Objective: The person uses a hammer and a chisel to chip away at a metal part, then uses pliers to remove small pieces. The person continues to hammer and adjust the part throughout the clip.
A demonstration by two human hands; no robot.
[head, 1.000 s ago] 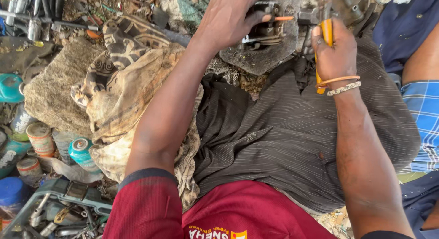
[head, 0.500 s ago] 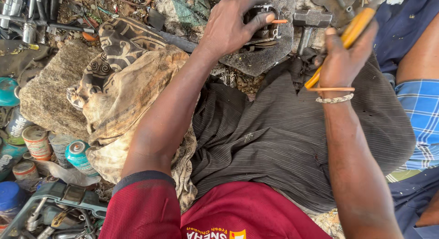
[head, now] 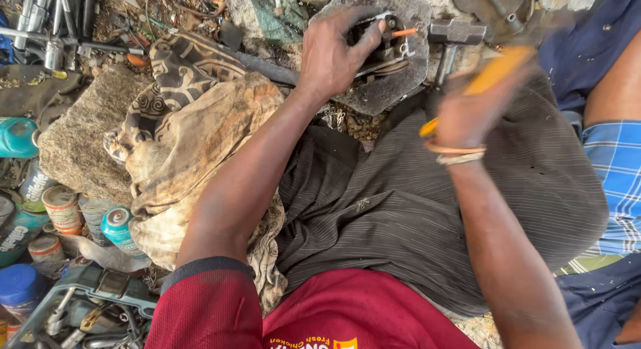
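Looking down from the head camera, we see our left hand [head: 332,54] clamped over a small dark metal part with an orange-tipped pin [head: 386,43], fingers curled round its top and thumb side pressed against it. That grip appears to pin the part flat so it cannot skid on the grey, roughly hexagonal stone slab [head: 394,82] that serves as a work block just beyond our knees.

Our right hand [head: 467,115] is closed around the yellow-orange handle of a hammer [head: 491,78], whose dark steel head [head: 456,32] sits just to the right of the part, near it but apart. The hand and handle are blurred, so we cannot tell exactly how the fingers wrap it. Two bangles circle that wrist.

A dark grey striped cloth [head: 400,209] covers our lap, likely shielding the legs from grit and oil. To the left lies a crumpled, stained tan rag with a brown pattern [head: 180,135], within easy reach of the left arm. Further left stand small cans and teal-capped bottles [head: 67,212], and a grey tray of loose tools [head: 80,309] sits at the lower left corner. Someone in blue checked fabric [head: 614,168] sits just beside our right arm.
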